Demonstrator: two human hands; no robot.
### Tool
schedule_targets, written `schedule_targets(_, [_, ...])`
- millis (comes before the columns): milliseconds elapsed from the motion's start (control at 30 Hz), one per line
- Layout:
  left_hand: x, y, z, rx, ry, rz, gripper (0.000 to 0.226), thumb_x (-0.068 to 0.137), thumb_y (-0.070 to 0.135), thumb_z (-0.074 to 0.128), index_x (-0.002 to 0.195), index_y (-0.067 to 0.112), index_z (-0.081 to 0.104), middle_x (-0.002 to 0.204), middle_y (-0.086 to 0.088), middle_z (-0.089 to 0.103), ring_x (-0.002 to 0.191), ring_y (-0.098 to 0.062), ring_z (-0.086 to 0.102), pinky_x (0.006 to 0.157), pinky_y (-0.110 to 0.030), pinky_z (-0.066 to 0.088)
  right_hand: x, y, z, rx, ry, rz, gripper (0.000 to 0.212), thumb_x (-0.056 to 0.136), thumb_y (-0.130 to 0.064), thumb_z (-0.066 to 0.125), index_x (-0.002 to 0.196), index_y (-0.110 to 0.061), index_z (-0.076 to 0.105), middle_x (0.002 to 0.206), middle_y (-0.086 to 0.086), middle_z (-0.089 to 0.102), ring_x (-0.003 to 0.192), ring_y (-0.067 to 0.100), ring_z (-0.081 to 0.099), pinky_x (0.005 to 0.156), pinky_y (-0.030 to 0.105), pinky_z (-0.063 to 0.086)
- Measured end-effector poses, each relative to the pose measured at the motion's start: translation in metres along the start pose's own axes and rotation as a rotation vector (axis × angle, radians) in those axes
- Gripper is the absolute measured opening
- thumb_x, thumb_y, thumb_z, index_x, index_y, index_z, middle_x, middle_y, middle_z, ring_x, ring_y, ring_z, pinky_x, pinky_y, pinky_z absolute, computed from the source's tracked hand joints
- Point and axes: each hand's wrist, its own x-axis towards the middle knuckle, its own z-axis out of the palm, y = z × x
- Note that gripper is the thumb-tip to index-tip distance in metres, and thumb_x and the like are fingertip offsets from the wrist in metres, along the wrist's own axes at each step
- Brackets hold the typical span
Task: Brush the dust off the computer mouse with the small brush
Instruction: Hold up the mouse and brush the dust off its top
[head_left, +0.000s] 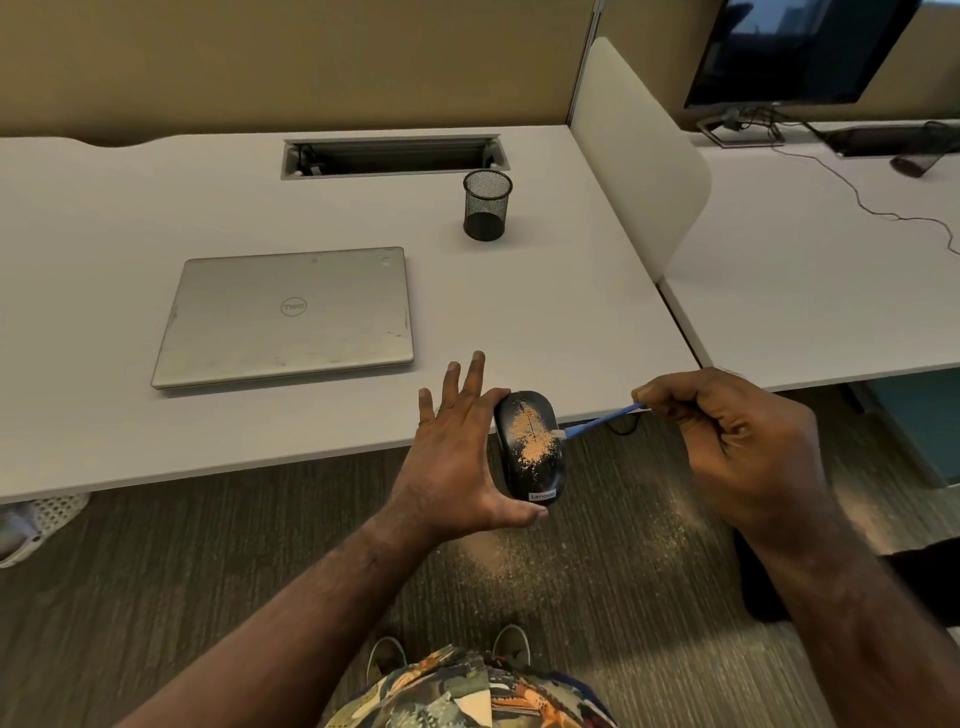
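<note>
Office room w/ tan walls and a dark striped carpet (208, 561); a patch of orange-tan dust (498, 564) lies on the carpet below the hands. Big white desk (156, 441) is flat and smooth, w/ a white rounded divider (639, 156) on its right side and a 2nd white desk past that. A dark monitor (795, 47) stands far back on that other desk. In the near desk's back is a long grey cable slot (395, 156). A flat silver laptop (285, 317), lid shut, w/ small scratches, lies on the desk. Behind it to the right stands a round black mesh pen cup (487, 205).

Left hand (457, 467) holds the black mouse (530, 447) in the air, just off the desk's front edge, above the carpet. Thumb at the low end, fingers spread wide behind it, so it's clamped end to end. The mouse is smooth and egg-shaped; its long way runs up-down in the view, wheel end far from the person, label end near. Orange dust sits on its top, down the middle.

Right hand (737, 447) is curled tight round a thin blue brush (597, 420). The brush lies slanted, white tip down-left, touching the mouse's right side.
</note>
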Motion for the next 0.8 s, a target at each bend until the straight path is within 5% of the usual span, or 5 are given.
schedule_targets(800, [-0.0004, 0.0032, -0.0018, -0.011, 0.007, -0.014, 0.128, 0.046, 0.087, 0.064, 0.149, 0.030, 0.014, 0.162, 0.006, -0.025, 0.147, -0.014, -0.028, 0.114, -0.040, -0.019, -0.0080, -0.0023, -0.0022, 0.034, -0.011, -0.074, 0.020, 0.090, 0.003, 0.058, 0.102, -0.003, 0.072, 0.101, -0.001, 0.071, 0.105, 0.003, 0.066, 0.093, 0.015, 0.050])
